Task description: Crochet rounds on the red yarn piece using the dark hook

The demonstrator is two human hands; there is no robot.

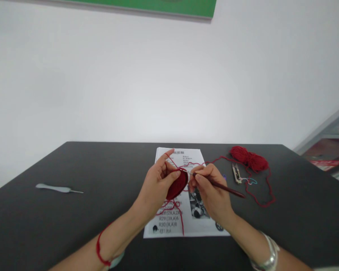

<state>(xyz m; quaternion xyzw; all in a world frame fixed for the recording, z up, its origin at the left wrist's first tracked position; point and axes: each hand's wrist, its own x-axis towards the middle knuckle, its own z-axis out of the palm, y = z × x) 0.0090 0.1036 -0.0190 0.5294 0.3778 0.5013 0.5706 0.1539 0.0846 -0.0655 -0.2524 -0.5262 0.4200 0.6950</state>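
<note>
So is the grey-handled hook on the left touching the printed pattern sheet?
Apart. The head view shows bare dark table between the grey-handled hook and the pattern sheet.

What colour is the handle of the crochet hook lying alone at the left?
Pale grey crochet hook handle, head view.

At the left of the frame I see a grey hook (pixel 58 188) lying alone on the black table (pixel 299 210). Just right of centre, small snips (pixel 236 172) lie near the table's far edge, with a blue marker (pixel 253 181) just beside them. A white wall (pixel 158 82) fills the upper half. A green board (pixel 164 6) runs along the top edge, and shelves (pixel 332 148) show at the right edge, blurred.
</note>
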